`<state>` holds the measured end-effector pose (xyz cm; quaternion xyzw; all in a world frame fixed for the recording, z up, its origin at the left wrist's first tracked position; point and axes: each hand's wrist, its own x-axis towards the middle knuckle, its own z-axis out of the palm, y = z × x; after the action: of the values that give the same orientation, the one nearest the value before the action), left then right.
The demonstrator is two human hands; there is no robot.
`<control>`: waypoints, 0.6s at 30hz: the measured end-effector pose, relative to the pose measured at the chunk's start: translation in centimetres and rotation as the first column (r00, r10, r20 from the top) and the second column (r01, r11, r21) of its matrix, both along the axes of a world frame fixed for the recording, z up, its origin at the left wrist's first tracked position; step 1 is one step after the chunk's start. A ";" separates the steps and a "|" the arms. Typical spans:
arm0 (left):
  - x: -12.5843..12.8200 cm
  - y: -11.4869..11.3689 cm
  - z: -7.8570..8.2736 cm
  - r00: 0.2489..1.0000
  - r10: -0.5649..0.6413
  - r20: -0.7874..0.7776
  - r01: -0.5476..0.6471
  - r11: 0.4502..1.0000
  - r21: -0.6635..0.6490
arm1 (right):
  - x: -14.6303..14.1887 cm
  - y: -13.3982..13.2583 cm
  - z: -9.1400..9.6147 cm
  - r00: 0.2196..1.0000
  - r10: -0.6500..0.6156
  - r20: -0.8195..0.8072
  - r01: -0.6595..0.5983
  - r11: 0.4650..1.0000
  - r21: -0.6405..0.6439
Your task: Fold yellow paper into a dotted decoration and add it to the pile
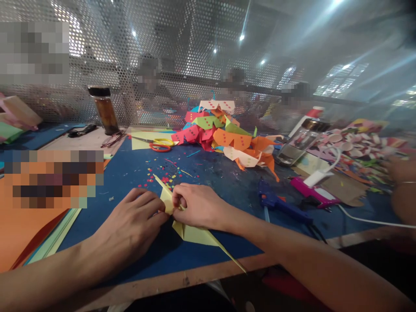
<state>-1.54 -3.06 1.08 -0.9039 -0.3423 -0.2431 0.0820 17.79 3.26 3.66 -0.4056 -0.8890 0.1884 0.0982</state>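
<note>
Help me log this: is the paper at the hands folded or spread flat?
Folded: the pale yellow paper shows angled creases and narrow pointed ends on either side of the right hand.

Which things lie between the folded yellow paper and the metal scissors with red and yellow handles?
In the head view, small multicoloured paper scraps lie there on the blue tabletop.

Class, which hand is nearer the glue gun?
Right. The right hand is left of the glue gun in the picture; the left hand is farther left.
</note>
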 end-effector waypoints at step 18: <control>-0.6 -0.1 0.0 0.997 -0.075 0.006 0.076 0.997 -0.025 | 0.1 0.0 0.4 1.000 0.005 -0.005 -0.005 0.999 -0.032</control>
<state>-2.14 -3.16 1.06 -0.9165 -0.3112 -0.2440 0.0605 17.91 3.23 4.01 -0.4043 -0.8867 0.2039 0.0934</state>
